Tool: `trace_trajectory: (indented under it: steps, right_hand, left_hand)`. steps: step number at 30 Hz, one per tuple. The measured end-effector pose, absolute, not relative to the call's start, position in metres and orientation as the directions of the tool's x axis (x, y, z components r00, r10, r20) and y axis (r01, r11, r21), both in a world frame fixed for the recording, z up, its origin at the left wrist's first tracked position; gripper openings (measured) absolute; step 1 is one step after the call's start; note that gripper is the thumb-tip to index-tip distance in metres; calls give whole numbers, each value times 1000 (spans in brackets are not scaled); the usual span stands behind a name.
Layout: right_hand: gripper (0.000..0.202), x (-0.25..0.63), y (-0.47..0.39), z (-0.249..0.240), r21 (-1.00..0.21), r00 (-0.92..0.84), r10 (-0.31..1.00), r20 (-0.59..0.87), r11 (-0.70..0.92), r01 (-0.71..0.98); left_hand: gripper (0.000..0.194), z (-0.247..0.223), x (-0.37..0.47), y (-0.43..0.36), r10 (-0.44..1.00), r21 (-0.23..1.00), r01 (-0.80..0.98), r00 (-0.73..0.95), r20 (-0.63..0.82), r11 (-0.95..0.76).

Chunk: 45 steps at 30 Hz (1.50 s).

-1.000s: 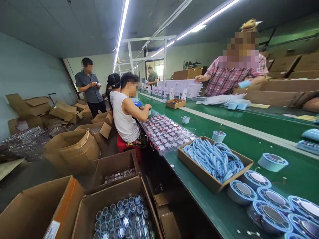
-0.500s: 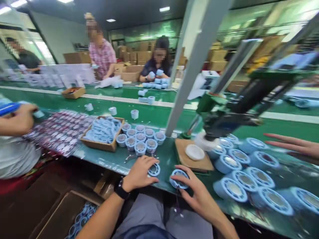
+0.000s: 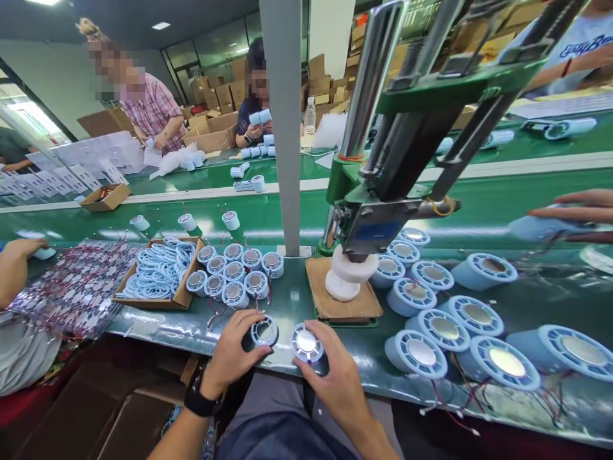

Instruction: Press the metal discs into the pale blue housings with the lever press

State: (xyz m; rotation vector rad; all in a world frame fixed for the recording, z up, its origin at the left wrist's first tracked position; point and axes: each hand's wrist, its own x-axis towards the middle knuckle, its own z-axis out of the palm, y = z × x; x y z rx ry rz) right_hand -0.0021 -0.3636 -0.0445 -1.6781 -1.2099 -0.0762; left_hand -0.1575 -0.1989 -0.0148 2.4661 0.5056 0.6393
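My left hand (image 3: 239, 344) curls its thumb and fingers around a light-blue round housing (image 3: 264, 331) with a silver centre, on the near edge of the green table. Just right of it, my right hand (image 3: 334, 363) grips a second light-blue housing (image 3: 307, 342) between thumb and fingers, its bright metal disc facing up. A small gap separates the two housings. Behind my left hand stands a cluster of similar housings (image 3: 234, 271) with thin red and dark wires. Beyond my right hand is a press (image 3: 373, 223), its white pad above a white round block (image 3: 341, 286) on a brown board.
Larger-looking blue housings (image 3: 443, 329) with trailing wires crowd the table at right. A cardboard tray (image 3: 184, 297) holds blue rings, beside many small wired parts (image 3: 71, 281). A grey post (image 3: 283, 128) rises ahead. Co-workers' hands (image 3: 579, 214) show at both sides; others work across the belt.
My view has swung right, so the tray and housings sit further left. My right hand has brought its housing closer to the left one. A co-worker's hand at right now holds a blurred blue piece.
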Motion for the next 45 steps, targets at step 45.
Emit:
trace_trajectory:
  steps: [45]
  right_hand:
    - [25, 170, -343, 322, -697, 614, 361, 702, 173, 695]
  left_hand:
    - [82, 15, 28, -220, 389, 968, -197, 888, 244, -159]
